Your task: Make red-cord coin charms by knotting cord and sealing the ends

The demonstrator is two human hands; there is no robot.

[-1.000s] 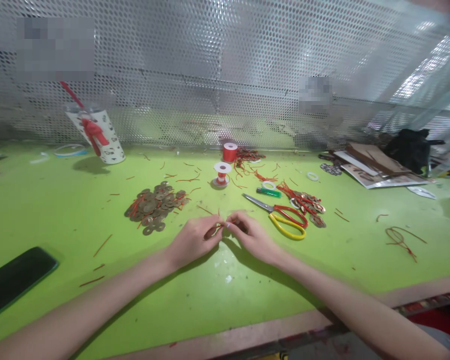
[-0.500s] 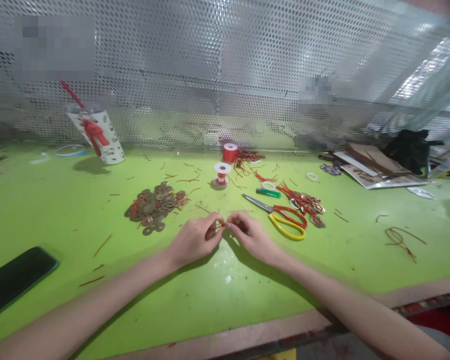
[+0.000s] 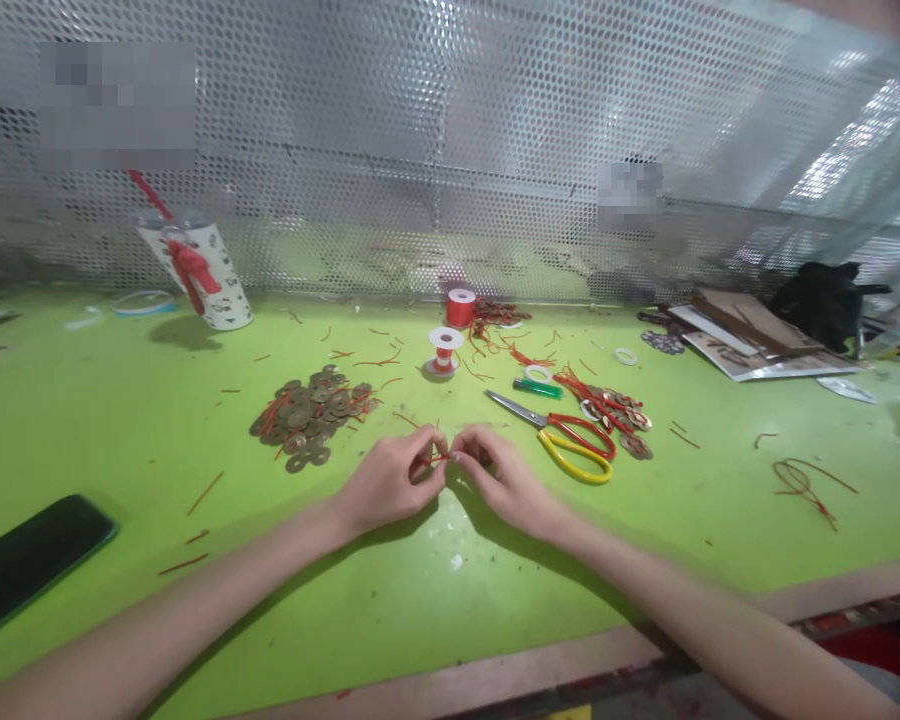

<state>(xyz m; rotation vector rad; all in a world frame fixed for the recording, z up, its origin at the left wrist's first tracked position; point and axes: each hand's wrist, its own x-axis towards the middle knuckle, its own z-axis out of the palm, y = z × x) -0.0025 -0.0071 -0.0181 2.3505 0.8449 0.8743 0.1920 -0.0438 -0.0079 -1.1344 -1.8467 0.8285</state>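
My left hand (image 3: 399, 474) and my right hand (image 3: 501, 476) meet over the middle of the green table (image 3: 390, 620). Both pinch a thin red cord (image 3: 440, 457) between thumb and forefinger; most of it is hidden by the fingers. Left of my left hand lies a pile of bronze holed coins (image 3: 307, 410) with red cords. Scissors (image 3: 576, 450) with one red and one yellow handle rest right of my right hand, beside a green lighter (image 3: 538, 388). Farther right are corded coins (image 3: 607, 405). A white spool with red thread (image 3: 444, 352) stands beyond my hands.
A red spool (image 3: 461, 309) stands farther back. At the left are a phone (image 3: 41, 555) and a tilted-looking cup with a straw (image 3: 199, 270). Cardboard (image 3: 757, 322) and a black bag (image 3: 817, 305) sit at the back right. A perforated metal screen (image 3: 345, 150) borders the back.
The view has shifted very slightly. Both hands stay in nearly the same place, with their fingertips still pinched on the red cord.
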